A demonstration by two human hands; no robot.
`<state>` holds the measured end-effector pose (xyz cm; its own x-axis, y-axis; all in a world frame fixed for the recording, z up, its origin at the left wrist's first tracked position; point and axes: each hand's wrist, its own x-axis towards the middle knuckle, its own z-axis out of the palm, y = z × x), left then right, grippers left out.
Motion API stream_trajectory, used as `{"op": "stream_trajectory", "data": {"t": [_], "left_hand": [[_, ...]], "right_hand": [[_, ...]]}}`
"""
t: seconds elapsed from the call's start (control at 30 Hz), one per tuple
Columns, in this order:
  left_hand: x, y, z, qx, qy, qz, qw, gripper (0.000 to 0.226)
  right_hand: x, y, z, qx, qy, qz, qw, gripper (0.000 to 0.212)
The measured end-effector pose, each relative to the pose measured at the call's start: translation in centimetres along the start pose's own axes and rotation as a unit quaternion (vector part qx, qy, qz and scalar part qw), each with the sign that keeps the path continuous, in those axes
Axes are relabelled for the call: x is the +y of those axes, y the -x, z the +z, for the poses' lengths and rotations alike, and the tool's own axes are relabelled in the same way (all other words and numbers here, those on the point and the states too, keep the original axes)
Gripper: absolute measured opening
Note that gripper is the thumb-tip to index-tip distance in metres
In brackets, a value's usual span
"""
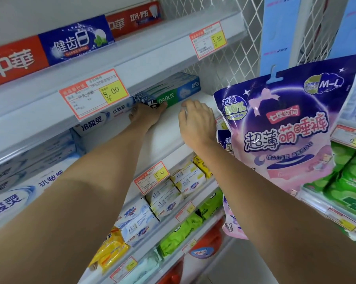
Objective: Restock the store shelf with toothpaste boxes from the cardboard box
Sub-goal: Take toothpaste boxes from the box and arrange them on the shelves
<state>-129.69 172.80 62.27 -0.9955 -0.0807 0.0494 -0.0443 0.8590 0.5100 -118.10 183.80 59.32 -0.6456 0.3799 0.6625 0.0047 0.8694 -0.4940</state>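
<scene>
A stack of green-and-blue Darlie toothpaste boxes [173,90] lies on the white middle shelf [169,132], under the upper shelf's front rail. My left hand [147,115] reaches in and presses against the stack's near left end, fingers partly hidden behind a price tag. My right hand [197,121] hovers palm down over the bare shelf just right of the stack, fingers spread, holding nothing. White-and-blue toothpaste boxes [99,121] lie to the left on the same shelf. The cardboard box is out of view.
Red and blue toothpaste boxes [50,50] fill the upper shelf. A purple hanging pack [283,128] crowds my right wrist. Soap boxes [167,197] and green packs [185,228] sit on lower shelves. Wire mesh [220,66] backs the shelf. Price tags [94,93] line the rails.
</scene>
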Motion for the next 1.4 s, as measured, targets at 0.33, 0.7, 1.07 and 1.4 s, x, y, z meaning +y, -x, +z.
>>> {"op": "stream_trajectory", "data": {"t": [0.33,0.7,1.07,1.4], "left_hand": [[-0.4,-0.4,-0.2,-0.011,-0.005,0.014,1.000,0.110],[-1.2,2.9,-2.5,-0.109,0.067,0.003,0.992,0.101],[-12.9,26.0,-5.3,0.057,0.234,0.314,0.918,0.025],[-35.1,34.9,10.3,-0.233,0.113,-0.069,0.963,0.023]], "right_hand": [[0.0,0.0,0.2,0.004,-0.003,-0.002,1.000,0.045],[0.2,0.1,0.1,0.004,-0.005,-0.008,1.000,0.037],[-2.0,14.1,-5.4,-0.040,-0.192,-0.054,0.979,0.048],[4.9,42.4,0.4,-0.549,0.003,0.205,0.811,0.027]]}}
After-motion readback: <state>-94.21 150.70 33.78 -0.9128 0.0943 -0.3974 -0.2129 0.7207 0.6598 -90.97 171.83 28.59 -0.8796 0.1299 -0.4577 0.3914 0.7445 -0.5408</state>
